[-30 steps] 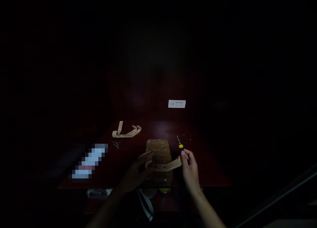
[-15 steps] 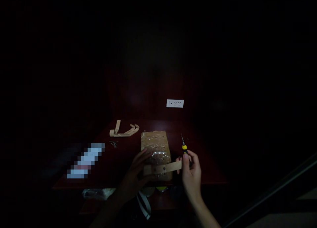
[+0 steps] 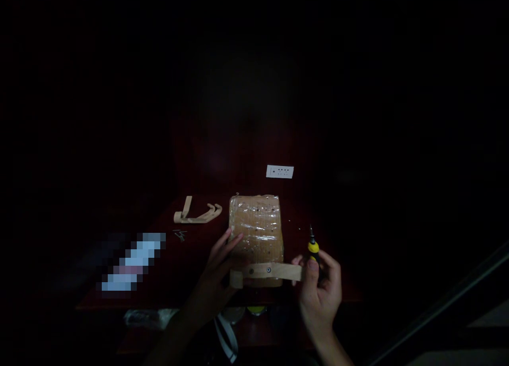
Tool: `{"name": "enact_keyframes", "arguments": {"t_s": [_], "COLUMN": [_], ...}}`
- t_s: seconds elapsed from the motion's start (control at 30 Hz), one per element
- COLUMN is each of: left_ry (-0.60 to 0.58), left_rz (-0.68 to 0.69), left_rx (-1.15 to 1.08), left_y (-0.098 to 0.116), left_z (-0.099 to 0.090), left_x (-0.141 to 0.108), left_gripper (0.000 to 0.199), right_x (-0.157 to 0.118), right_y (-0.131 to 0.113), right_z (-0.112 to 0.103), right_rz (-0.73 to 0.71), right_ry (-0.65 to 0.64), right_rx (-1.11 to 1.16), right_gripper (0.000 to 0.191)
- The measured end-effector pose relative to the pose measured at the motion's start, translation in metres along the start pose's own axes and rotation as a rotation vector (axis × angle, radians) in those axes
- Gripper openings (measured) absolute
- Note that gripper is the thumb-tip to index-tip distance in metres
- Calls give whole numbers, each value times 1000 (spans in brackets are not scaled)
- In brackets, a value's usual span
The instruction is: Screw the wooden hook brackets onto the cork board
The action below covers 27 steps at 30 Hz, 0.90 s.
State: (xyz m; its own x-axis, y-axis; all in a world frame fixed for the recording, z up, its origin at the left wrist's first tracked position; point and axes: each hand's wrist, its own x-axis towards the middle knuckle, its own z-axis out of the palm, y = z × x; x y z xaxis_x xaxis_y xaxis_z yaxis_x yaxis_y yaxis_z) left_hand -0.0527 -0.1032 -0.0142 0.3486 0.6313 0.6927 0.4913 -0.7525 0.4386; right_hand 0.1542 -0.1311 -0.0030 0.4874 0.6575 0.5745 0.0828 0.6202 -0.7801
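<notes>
A tan wooden block wrapped in clear plastic, with small dark holes, lies near the table's front edge. Across its near end runs a pale curved wooden strip with two screws in it. My left hand grips the block and strip from the left, fingers on the upper side and thumb partly hidden below. Closed round a yellow and black screwdriver, my right hand points its tip up and away. The strip's right end meets the fingers of that hand.
At the back left lies a wooden hooked piece, with several screws near it. A pixelated pale sheet is at the left. A white socket plate is on the wall. A plastic bag sits on the shelf below.
The block's far end has come up and rightward, showing more of its holed face. My right hand has moved right and slightly down with the screwdriver and the strip's end.
</notes>
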Motion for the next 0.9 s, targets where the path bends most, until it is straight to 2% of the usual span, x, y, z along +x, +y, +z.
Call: {"name": "enact_keyframes", "arguments": {"t_s": [0.2,0.27,0.33,0.4,0.53,0.67,0.8,0.9], "left_ry": [-50,-81,-87,-55,-39,-82,-170,-186], "left_rz": [-254,-290,-313,-342,-375,-368,-400,-406], "left_rx": [-186,-222,-235,-237,-235,-228,-267,-277], "left_y": [-12,-20,-29,-37,-43,-41,-41,-43], "left_z": [12,17,23,29,35,32,25,22], "left_x": [0,-2,-6,-11,-15,-9,-2,-1], "left_gripper": [51,47,43,43,43,43,50,49], "right_x": [14,25,40,56,85,99,105,108], "right_y": [21,27,25,14,-20,-37,-37,-33], "right_z": [2,-1,-6,-13,-20,-12,-1,6], "right_rz": [144,56,-45,-92,-133,-159,-134,-109], "right_ry": [-102,-93,-161,-370,-880,-1079,-1272,-1357], "right_rx": [-137,-286,-421,-477,-565,-639,-677,-696], "right_gripper": [30,31,30,27,22,20,18,18]}}
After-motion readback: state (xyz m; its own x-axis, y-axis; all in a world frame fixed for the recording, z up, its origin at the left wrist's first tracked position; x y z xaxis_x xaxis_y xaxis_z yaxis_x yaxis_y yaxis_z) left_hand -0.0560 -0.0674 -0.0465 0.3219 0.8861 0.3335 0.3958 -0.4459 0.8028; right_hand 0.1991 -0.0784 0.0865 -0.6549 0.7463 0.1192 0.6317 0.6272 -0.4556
